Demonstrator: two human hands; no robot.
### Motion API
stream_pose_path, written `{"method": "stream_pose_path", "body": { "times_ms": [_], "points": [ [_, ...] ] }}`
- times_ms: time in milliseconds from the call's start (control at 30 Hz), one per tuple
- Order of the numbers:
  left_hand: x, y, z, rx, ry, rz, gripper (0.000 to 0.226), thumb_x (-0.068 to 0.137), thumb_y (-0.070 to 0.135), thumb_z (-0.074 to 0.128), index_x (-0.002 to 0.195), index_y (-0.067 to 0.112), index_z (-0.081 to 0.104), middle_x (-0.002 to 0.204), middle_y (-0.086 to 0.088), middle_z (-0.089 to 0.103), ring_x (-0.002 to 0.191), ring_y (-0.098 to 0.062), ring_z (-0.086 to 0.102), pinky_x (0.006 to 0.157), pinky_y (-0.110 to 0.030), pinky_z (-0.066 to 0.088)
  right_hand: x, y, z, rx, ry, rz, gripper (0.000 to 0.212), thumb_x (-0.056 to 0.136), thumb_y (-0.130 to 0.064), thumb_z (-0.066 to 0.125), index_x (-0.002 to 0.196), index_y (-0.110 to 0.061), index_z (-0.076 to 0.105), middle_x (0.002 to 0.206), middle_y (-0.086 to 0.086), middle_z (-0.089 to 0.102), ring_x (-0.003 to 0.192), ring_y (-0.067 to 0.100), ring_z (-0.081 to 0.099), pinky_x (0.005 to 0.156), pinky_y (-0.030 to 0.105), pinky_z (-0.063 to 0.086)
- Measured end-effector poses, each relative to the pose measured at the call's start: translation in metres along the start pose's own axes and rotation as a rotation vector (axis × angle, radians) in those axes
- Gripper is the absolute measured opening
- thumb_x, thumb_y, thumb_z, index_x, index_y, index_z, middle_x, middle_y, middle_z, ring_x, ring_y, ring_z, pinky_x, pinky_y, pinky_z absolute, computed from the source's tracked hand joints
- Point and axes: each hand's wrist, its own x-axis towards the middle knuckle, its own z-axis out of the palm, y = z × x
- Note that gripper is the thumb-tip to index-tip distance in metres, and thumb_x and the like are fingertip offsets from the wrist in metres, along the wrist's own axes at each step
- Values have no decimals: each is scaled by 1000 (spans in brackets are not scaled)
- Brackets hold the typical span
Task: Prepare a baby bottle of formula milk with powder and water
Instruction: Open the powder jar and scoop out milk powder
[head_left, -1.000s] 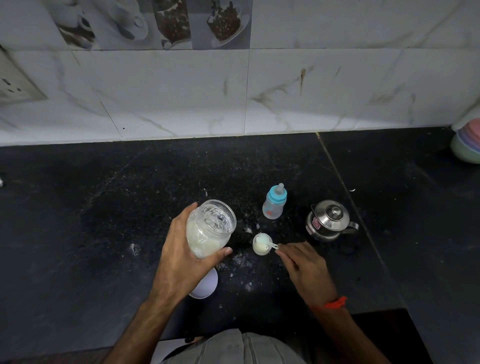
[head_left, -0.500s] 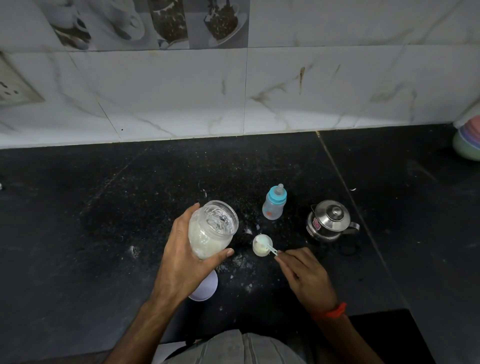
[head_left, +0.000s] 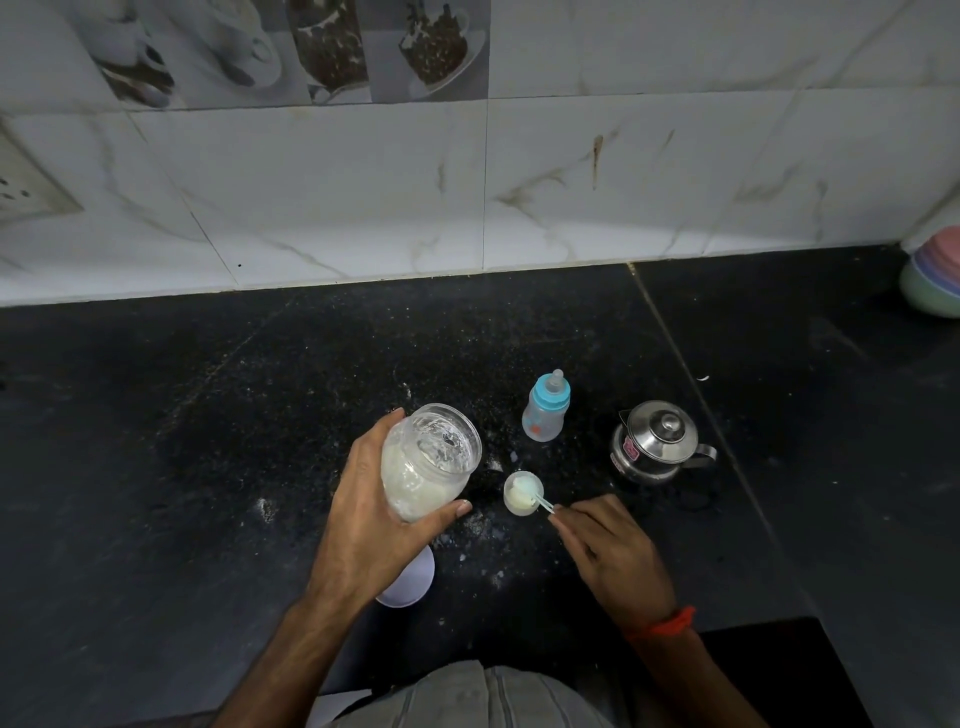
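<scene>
My left hand (head_left: 370, 519) grips a clear glass jar (head_left: 428, 460) of white formula powder, tilted with its open mouth toward the right, above the black counter (head_left: 208, 415). My right hand (head_left: 610, 553) pinches the handle of a small white scoop (head_left: 523, 492) holding powder, just right of the jar. The baby bottle (head_left: 546, 413), clear with a blue collar and teat on, stands upright behind the scoop. A steel kettle (head_left: 655, 441) with its lid on stands to the right of the bottle.
The jar's white lid (head_left: 410, 584) lies on the counter under my left wrist. Spilled powder specks dot the counter around the scoop. Stacked coloured bowls (head_left: 935, 283) stand at the far right by the tiled wall. A wall socket (head_left: 26, 187) is at the far left.
The jar and the scoop have stayed almost where they were; my right hand shifted slightly on the scoop handle. The view tilted a little.
</scene>
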Motion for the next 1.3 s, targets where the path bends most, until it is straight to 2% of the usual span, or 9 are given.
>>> {"method": "stream_pose_path", "body": {
  "times_ms": [167,300,400,567,700,800,900,1100,1300],
  "points": [
    [0,0,0,-17,-2,-7,116,54,55,92,154,30,37,145,16,47,126,17,44,96,2,36,6,-6,-6,133,46,206,12,91,-16,75,100,-13,82,91,-3,73,81,11,66,76,26,55],
    [0,-8,2,-25,-28,-23,116,55,63,93,152,36,36,147,15,50,136,-7,49,110,-31,47,28,-26,-23,474,132,699,17,88,-13,79,90,-30,80,79,-8,78,76,5,73,75,23,58],
    [2,-13,8,101,-67,-28,117,52,77,83,152,39,35,146,17,48,137,-7,37,116,-44,39,50,-40,-36,709,110,829,13,90,-13,77,89,-25,80,77,0,78,69,4,69,67,20,54],
    [6,-16,19,163,-106,-17,106,53,77,82,144,51,34,138,30,45,133,-7,30,111,-38,24,83,-63,-42,950,76,863,5,90,-9,76,91,-13,80,74,8,76,60,7,60,59,19,51],
    [11,-25,26,52,-108,-1,98,51,69,89,136,52,42,136,31,51,130,-8,45,111,-46,43,101,-70,-29,927,-154,843,3,90,-12,78,89,-14,80,72,8,76,59,7,61,58,21,49],
    [16,-33,29,-72,-107,-27,98,52,62,94,134,57,41,135,23,59,126,-5,58,102,-41,54,112,-74,-17,814,-255,793,12,86,-19,82,92,-11,75,68,6,75,58,4,66,57,17,47],
    [23,-38,28,-135,-81,-75,97,54,54,95,132,55,37,133,22,59,122,-2,61,99,-35,57,117,-73,-13,850,-219,838,20,86,-20,83,96,-9,70,66,6,73,54,4,63,54,17,46],
    [36,-49,35,-93,-115,-47,99,63,33,99,140,38,36,136,17,58,125,-3,59,102,-32,54,117,-63,-3,797,-244,765,9,91,-18,77,89,-11,71,63,4,71,52,3,60,56,18,46],
    [47,-60,41,-103,-23,-55,112,63,24,100,151,27,30,146,5,49,132,-9,53,109,-26,46,109,-37,-9,480,-90,599,18,85,-31,82,95,-21,71,72,-7,62,66,2,59,66,12,45]
  ]
}}
